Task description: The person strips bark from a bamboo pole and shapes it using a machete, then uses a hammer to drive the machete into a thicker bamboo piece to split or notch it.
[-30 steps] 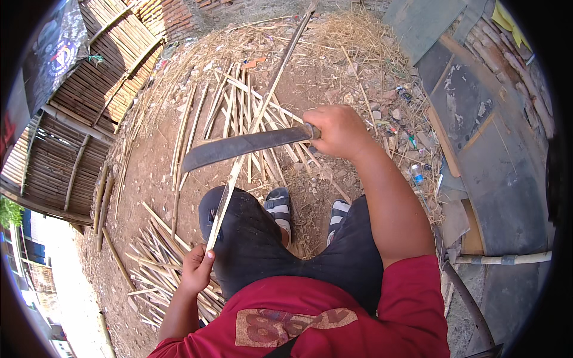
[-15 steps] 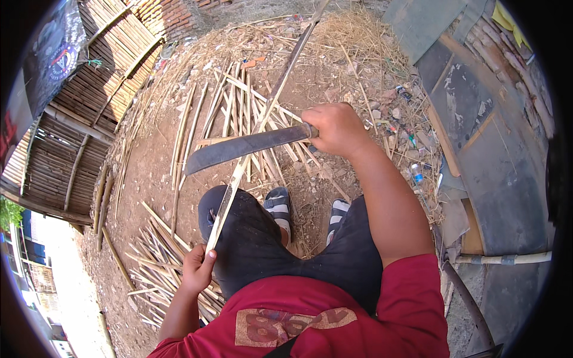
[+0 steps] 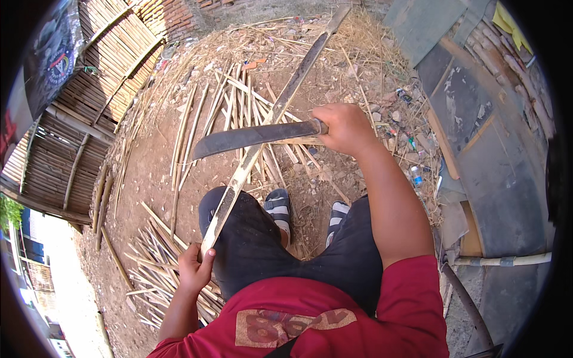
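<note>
My left hand (image 3: 196,268) is closed around the lower end of a long split bamboo strip (image 3: 240,173), beside my left knee. The strip slants up and to the right, its pale and dark-stained face showing. My right hand (image 3: 344,128) grips a machete (image 3: 253,137) by its handle, which the fist mostly hides. The broad dark blade points left and crosses over the middle of the strip. I cannot tell whether its edge touches the bamboo.
Cut bamboo strips (image 3: 206,110) lie on the dirt ahead, and another heap (image 3: 152,271) lies by my left arm. Dark boards (image 3: 477,137) lean on the right. A bamboo-slat structure (image 3: 71,161) stands at the left. Dry straw and litter, including a plastic bottle (image 3: 416,175), cover the ground's edges.
The bamboo strip has rolled so more of its broad face shows, and its far end has swung right. The machete has moved slightly right and away from me. Both hands keep their holds.
</note>
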Demonstrator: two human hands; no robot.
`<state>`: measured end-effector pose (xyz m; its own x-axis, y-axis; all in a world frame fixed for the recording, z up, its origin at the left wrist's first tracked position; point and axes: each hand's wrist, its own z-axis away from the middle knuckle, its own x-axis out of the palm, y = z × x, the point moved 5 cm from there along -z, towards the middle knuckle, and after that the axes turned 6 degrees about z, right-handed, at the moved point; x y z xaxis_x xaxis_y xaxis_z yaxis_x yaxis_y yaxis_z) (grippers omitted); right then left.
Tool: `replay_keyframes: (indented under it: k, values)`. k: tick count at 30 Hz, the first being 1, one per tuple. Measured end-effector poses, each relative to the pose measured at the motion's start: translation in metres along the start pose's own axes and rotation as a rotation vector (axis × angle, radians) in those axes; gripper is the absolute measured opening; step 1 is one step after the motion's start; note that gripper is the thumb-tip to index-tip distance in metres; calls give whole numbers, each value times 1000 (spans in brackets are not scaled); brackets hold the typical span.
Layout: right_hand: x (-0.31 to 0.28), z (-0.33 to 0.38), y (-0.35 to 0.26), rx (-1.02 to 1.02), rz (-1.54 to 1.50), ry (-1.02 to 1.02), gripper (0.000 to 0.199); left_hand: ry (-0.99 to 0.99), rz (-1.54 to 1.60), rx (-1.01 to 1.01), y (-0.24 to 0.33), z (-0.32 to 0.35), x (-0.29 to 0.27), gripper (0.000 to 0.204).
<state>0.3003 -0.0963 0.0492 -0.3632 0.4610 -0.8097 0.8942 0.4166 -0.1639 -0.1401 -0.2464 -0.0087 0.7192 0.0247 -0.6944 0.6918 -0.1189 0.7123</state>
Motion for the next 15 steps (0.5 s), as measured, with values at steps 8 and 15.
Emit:
replay_keyframes:
  k: [8,15]
  values:
    - [2,10,51,528,-154,-13,38,39,-151,68,-6,-2,-12,43]
    - [10,2,9,84,-47,-112,34,10,-127,37,-2,-3,-4,41]
